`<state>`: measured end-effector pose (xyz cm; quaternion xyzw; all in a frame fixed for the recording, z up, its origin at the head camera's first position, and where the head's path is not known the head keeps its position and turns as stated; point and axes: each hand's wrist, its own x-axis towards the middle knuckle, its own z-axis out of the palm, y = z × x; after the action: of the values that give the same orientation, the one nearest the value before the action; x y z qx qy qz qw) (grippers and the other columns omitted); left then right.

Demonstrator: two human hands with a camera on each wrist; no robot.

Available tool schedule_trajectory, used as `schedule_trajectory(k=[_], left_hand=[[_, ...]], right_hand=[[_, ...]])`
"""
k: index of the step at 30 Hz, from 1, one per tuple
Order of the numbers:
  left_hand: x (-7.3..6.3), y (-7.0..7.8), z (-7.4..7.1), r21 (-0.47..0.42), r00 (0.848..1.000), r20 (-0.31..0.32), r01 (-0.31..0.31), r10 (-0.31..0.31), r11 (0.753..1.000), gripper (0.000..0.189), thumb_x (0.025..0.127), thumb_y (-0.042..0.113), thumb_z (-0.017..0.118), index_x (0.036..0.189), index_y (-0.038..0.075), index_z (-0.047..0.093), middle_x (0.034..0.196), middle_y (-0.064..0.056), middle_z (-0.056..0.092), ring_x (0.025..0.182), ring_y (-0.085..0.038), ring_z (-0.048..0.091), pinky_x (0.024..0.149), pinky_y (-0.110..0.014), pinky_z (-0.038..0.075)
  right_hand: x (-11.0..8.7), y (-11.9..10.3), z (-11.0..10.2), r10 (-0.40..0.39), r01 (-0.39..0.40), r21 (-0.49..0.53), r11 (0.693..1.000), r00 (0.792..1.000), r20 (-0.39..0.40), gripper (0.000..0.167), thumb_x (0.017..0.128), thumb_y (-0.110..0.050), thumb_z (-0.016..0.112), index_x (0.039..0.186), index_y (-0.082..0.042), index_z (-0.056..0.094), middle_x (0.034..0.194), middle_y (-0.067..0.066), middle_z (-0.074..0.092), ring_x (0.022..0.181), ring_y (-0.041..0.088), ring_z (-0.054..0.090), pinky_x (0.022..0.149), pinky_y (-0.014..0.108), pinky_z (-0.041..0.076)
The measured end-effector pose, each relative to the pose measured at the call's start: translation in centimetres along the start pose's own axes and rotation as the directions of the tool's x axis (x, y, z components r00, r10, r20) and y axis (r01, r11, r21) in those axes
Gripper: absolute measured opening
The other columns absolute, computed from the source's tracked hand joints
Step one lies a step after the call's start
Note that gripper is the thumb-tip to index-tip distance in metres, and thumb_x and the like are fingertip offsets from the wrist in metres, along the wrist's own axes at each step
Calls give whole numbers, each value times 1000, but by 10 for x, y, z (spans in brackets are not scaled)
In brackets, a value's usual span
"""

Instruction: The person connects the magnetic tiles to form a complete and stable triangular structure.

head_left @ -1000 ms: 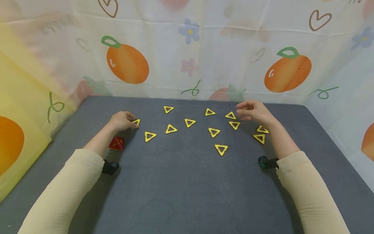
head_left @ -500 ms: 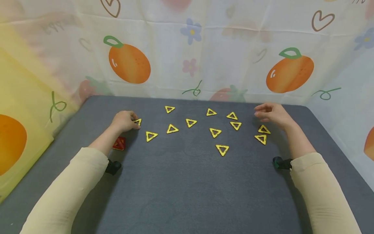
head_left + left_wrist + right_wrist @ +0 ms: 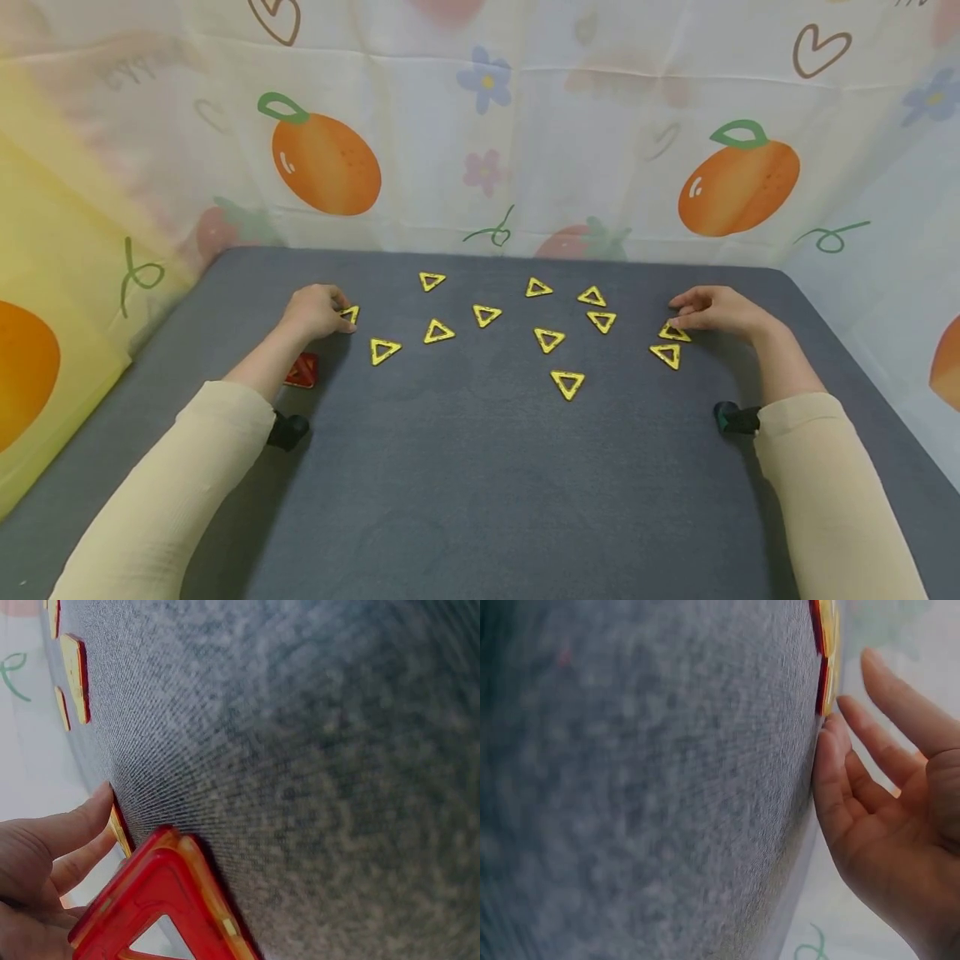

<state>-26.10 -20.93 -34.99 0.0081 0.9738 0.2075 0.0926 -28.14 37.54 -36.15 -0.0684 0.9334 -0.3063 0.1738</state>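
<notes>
On the left of the grey table, my left hand [image 3: 315,312] pinches a yellow triangular magnetic tile [image 3: 351,314] between thumb and fingers; the hand hides part of it. Below that wrist sits a red magnetic-tile pyramid [image 3: 303,372], partly behind the forearm; the left wrist view shows its red frame [image 3: 150,889] standing up. At the right, my right hand [image 3: 720,310] is over a yellow triangular tile [image 3: 674,332], fingertips at its edge. In the right wrist view the thumb is spread apart from the fingers. Just below lies another yellow tile [image 3: 666,356].
Several yellow triangular tiles lie scattered across the back half of the table [image 3: 465,475], among them one at centre right [image 3: 567,384] and one at centre left [image 3: 385,350]. A printed curtain [image 3: 420,125] hangs behind the table's back edge.
My right hand has moved right, away from the tiles at centre right, and come down to the tile at the right. The left hand stays at its tile.
</notes>
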Motion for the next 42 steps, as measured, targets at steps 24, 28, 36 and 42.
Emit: schedule_trajectory(k=[24, 28, 36, 42], left_hand=[[0, 2, -1, -2, 1000, 7, 28, -28, 1000, 48, 89, 15, 73, 126, -7, 54, 134, -32, 52, 128, -54, 42, 98, -58, 45], [2, 3, 1, -19, 1000, -11, 25, -25, 1000, 42, 89, 12, 73, 123, -5, 55, 132, -31, 54, 120, -51, 49, 92, -55, 47], [-2, 16, -1, -158, 988, -153, -52, 27, 986, 20, 95, 8, 63, 113, 0, 63, 112, -28, 67, 96, -41, 63, 76, -43, 51], [-12, 43, -5, -309, 993, -88, -97, 73, 946, 22, 99, 14, 60, 119, 7, 64, 119, -22, 67, 104, -38, 68, 85, -44, 54]], right_hand=[[6, -3, 5, -16, 16, -70, 997, 1000, 4, 46, 88, -27, 76, 116, 4, 58, 96, 4, 60, 84, 11, 51, 77, 30, 44], [7, -5, 6, -14, 14, -76, 997, 1000, 6, 44, 88, -26, 75, 116, 4, 59, 94, 3, 59, 83, 11, 51, 78, 31, 44], [8, -5, 5, -14, 15, -68, 998, 1000, 17, 44, 89, -25, 74, 116, 5, 57, 94, 5, 59, 82, 12, 50, 79, 33, 43], [7, -4, 3, -15, 15, -58, 998, 1000, 16, 45, 88, -25, 76, 115, 6, 57, 97, 7, 60, 83, 12, 52, 77, 31, 46]])
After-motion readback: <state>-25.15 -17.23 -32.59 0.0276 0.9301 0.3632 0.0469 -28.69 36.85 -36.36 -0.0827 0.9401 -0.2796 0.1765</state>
